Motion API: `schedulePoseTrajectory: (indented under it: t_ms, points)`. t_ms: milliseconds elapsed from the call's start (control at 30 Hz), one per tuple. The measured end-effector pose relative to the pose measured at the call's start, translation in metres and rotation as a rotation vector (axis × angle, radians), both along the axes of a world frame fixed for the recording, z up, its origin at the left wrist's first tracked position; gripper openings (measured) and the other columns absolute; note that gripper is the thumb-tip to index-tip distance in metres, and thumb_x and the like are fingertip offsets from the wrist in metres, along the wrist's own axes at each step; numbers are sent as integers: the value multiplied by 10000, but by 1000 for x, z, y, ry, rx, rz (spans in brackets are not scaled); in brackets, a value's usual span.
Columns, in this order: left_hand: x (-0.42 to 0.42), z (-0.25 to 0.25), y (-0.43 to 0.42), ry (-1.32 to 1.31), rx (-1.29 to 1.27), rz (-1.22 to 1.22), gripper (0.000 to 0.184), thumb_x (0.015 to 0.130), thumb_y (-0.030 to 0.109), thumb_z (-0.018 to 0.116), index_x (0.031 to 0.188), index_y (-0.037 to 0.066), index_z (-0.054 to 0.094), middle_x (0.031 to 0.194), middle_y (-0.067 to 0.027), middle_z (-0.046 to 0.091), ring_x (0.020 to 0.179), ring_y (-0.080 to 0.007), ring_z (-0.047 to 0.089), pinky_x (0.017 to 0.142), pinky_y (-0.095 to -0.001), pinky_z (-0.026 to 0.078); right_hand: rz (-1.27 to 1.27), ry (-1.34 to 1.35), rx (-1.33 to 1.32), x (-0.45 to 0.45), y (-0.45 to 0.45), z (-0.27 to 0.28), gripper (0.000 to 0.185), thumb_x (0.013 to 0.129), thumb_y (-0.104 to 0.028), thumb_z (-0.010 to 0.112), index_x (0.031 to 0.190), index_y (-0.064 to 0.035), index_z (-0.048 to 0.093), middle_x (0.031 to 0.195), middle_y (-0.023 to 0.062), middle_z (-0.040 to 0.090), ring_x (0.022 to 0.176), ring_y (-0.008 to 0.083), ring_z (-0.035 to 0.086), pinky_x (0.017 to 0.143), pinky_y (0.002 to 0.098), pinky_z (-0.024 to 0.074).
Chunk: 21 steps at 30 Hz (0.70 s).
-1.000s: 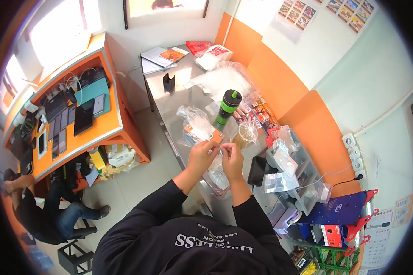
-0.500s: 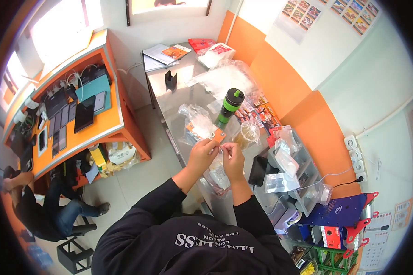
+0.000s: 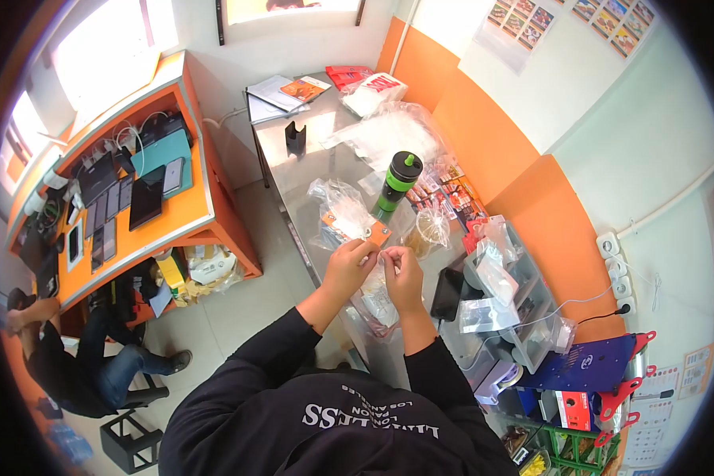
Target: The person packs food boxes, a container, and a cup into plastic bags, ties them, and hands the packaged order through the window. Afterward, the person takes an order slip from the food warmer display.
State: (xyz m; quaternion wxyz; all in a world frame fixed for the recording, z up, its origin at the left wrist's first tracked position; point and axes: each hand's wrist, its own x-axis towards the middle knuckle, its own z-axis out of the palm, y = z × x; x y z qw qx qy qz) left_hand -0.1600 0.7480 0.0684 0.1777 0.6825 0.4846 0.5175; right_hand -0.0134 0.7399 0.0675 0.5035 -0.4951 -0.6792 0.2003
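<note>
My left hand (image 3: 349, 268) and my right hand (image 3: 404, 276) are close together over the metal table (image 3: 282, 170), fingertips pinched and almost meeting. Whatever is between the fingers is too small to make out. Just beyond the fingertips lies an orange piece (image 3: 379, 233) with a round hole or ring, partly over a clear plastic bag (image 3: 337, 205). Another clear plastic packet (image 3: 378, 305) lies below, between my wrists. A black and green bottle (image 3: 399, 182) stands upright past my hands. To its right is a clear bag with yellowish contents (image 3: 428, 232).
Right of my hands lie a black phone (image 3: 447, 292) and a grey compartment organizer (image 3: 523, 305) with plastic packets on it. Plastic bags (image 3: 397, 131) and papers (image 3: 274, 94) lie farther back. At left, a person (image 3: 67, 357) sits by an orange desk (image 3: 190, 214) holding phones and a tablet.
Both hands stay in nearly the same place, still pinched close together. The view has shifted only very slightly.
</note>
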Motion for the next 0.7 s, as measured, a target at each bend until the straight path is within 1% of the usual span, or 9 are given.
schedulePoseTrajectory:
  t_ms: [67, 300, 400, 467, 500, 567, 600, 667, 700]
  points:
    - [0, 0, 0, 1, 0, -2, 99, 797, 98, 734, 887, 90, 694, 837, -63, 685, 741, -264, 679, 649, -353, 544, 0, -43, 16, 0, 0, 0, 105, 923, -35, 660, 948, 5, 567, 921, 107, 679, 795, 138, 664, 725, 270, 549]
    - [-1, 0, 1, 4, 48, -19, 99, 791, 83, 734, 883, 93, 700, 842, -67, 686, 757, -266, 680, 659, -360, 545, 0, 0, 4, 1, 0, -4, 100, 914, -29, 666, 934, -1, 572, 926, 108, 681, 789, 145, 665, 719, 272, 548]
    - [-2, -2, 4, 4, 66, -34, 97, 795, 61, 724, 886, 80, 696, 832, -73, 685, 758, -274, 678, 667, -362, 543, 5, -5, 17, 2, 0, -3, 102, 911, -28, 670, 949, 2, 580, 927, 105, 681, 788, 143, 665, 714, 273, 548]
    - [-5, -5, 8, -10, 64, -109, 93, 804, 47, 716, 892, 58, 689, 825, -85, 686, 762, -282, 677, 670, -362, 542, -27, -28, -8, 2, 0, -3, 91, 901, -20, 679, 955, 6, 610, 914, 99, 679, 783, 137, 662, 706, 264, 542]
    - [-6, -5, 9, -10, 63, -109, 93, 804, 47, 716, 892, 58, 689, 825, -85, 686, 762, -282, 677, 670, -362, 542, -27, -28, -8, 2, 0, -2, 91, 901, -20, 679, 955, 6, 610, 914, 99, 679, 783, 137, 662, 706, 264, 542]
    - [-7, -4, 11, -64, -7, -165, 102, 798, 58, 711, 889, 47, 665, 816, -111, 676, 763, -313, 652, 683, -396, 520, 5, 32, -21, 3, 2, 0, 78, 889, -17, 688, 948, 6, 642, 898, 88, 678, 768, 131, 654, 688, 249, 532]
    - [-7, -4, 11, -65, -7, -164, 102, 798, 58, 711, 889, 47, 665, 816, -111, 676, 763, -313, 652, 683, -396, 520, 6, 31, -21, 3, 3, 2, 78, 889, -17, 688, 948, 6, 642, 898, 88, 678, 768, 131, 654, 688, 249, 532]
    - [-8, -2, 12, -82, -28, -200, 102, 806, 61, 710, 899, 45, 672, 827, -115, 685, 775, -308, 659, 687, -385, 522, -7, 49, 11, 3, 4, 6, 94, 861, -41, 704, 931, -4, 655, 854, 112, 663, 736, 227, 660, 666, 298, 519]
    - [-8, -2, 12, -83, -28, -200, 102, 806, 61, 710, 899, 45, 672, 827, -115, 685, 775, -308, 659, 687, -385, 522, -7, 48, 11, 3, 5, 8, 94, 861, -41, 704, 931, -4, 655, 854, 112, 663, 736, 227, 660, 666, 298, 519]
